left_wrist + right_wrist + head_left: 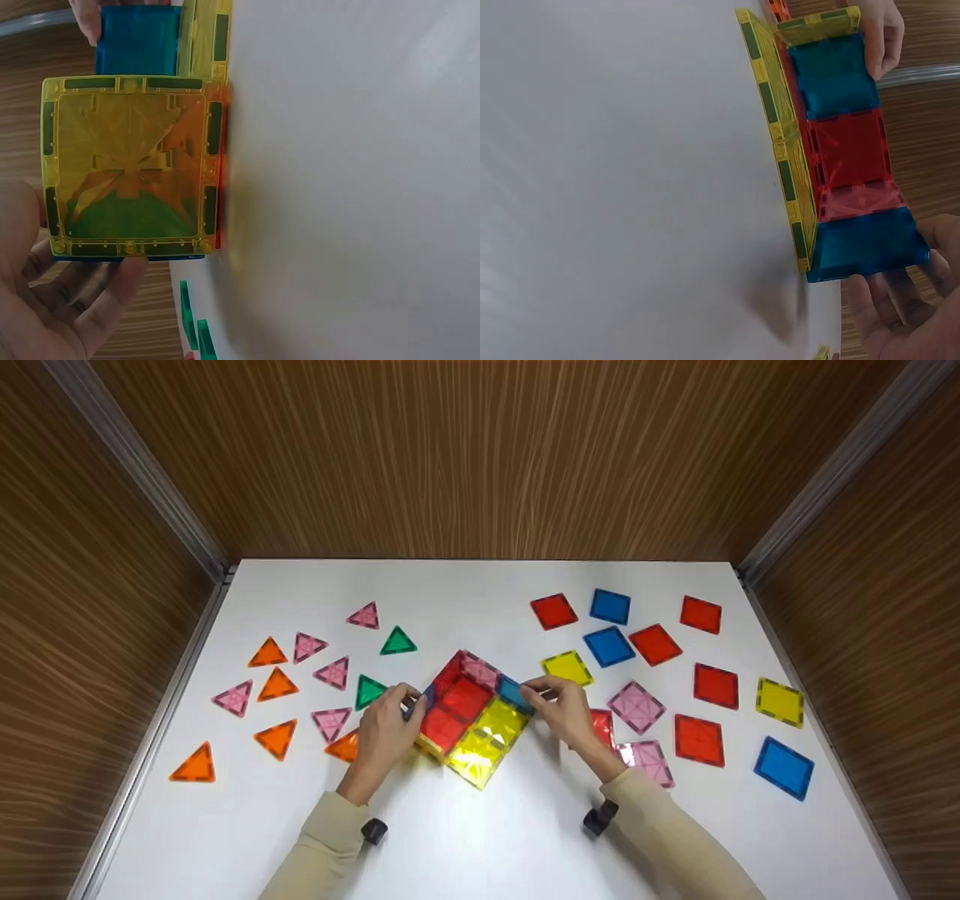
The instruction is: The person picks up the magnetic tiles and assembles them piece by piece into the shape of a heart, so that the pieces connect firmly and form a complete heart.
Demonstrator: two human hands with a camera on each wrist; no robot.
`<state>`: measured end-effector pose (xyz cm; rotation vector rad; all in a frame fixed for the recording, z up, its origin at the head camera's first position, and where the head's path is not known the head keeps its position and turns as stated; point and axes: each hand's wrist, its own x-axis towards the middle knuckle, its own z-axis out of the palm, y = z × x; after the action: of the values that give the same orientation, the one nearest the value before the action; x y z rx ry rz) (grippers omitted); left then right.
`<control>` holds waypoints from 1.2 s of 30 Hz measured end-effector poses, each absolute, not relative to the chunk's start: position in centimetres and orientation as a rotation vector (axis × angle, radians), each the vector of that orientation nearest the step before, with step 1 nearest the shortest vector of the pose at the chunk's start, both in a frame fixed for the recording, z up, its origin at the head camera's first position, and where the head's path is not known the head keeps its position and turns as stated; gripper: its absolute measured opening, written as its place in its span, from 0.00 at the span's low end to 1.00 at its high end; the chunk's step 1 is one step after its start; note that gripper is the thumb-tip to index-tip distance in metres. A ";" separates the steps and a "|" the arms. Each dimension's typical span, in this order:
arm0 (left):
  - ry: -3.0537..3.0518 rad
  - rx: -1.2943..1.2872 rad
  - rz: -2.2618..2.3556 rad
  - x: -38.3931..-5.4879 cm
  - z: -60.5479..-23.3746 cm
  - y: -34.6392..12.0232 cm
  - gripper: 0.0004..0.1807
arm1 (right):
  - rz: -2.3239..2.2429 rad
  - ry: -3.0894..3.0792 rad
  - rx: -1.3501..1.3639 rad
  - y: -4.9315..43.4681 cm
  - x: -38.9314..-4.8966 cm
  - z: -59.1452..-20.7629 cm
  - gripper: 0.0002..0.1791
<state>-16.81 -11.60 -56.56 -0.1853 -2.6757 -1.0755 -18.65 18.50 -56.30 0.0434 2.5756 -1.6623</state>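
A roofless block of magnetic tiles [465, 697] stands in the centre of the frame on the white worktop [480, 840], and it looks partway built. Its floor appears done: two red squares [444, 727] and two yellow squares [476, 759], lying edge to edge. Walls rise on part of the outline: a red wall tile [851, 150] and a left blue tile [836, 75] on the upper-left side, a pink wall tile [862, 199] and a right blue tile [868, 244] on the upper-right, and one yellow wall tile [131, 165] on the lower-left. The lower-right side and the rest of the lower-left show no wall, so if the ring is meant to close, those edges remain.

Both hands grip tiles: the left hand [386, 727] pinches the left blue tile, and the right hand [566, 712] holds the right blue tile between thumb and fingers. Whether that last one is fully seated is hard to tell.

Further out, loose triangles [277, 685] in orange, pink and green lie across the left of the frame, none on the block; loose squares [699, 740] in red, blue, yellow and pink lie to the right, unused.
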 end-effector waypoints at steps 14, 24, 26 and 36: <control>-2.810 -0.149 -1.289 -17.6 -55.6 -11.6 0.12 | -1.790 2.533 0.144 19.1 -18.5 -56.9 0.12; -2.784 -0.232 -1.654 -20.6 -55.7 -12.4 0.15 | -1.802 2.560 0.108 19.4 -18.8 -57.0 0.14; -2.783 -0.221 -1.665 -20.3 -55.6 -12.4 0.15 | -1.796 2.564 0.116 19.3 -19.2 -57.0 0.14; -2.729 0.017 -1.697 -17.4 -55.6 -11.9 0.15 | -1.744 2.526 0.116 17.7 -22.7 -56.8 0.14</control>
<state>-17.44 -11.94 -55.63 0.0169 -2.7288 -1.6972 -22.69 17.66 -56.82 0.1157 2.5264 -1.7440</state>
